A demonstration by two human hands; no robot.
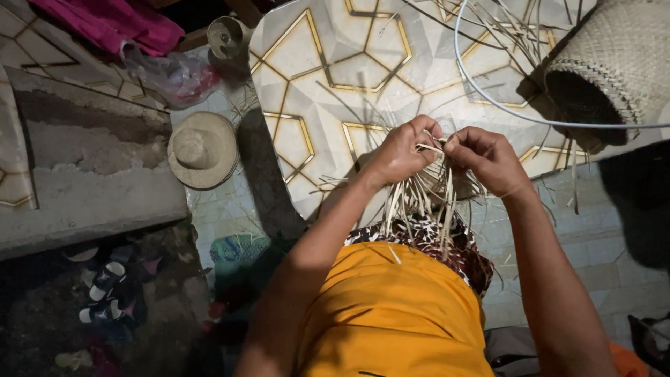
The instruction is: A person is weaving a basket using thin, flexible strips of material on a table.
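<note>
My left hand (401,150) and my right hand (488,159) meet over my lap, both pinching pale straw strips of a half-woven piece (427,192). Loose strip ends hang down from the hands over a leopard-patterned cloth (447,244) and my orange top (391,314). The fingertips of the two hands almost touch at one flat strip (434,147). The woven part itself is mostly hidden behind the hands.
A finished straw hat (202,149) lies on the floor at left. A woven basket (614,66) sits at top right beside loose straw (502,28) and a white cable (488,98). A patterned floor mat (335,63) lies ahead; sandals (105,290) lower left; concrete step (91,174).
</note>
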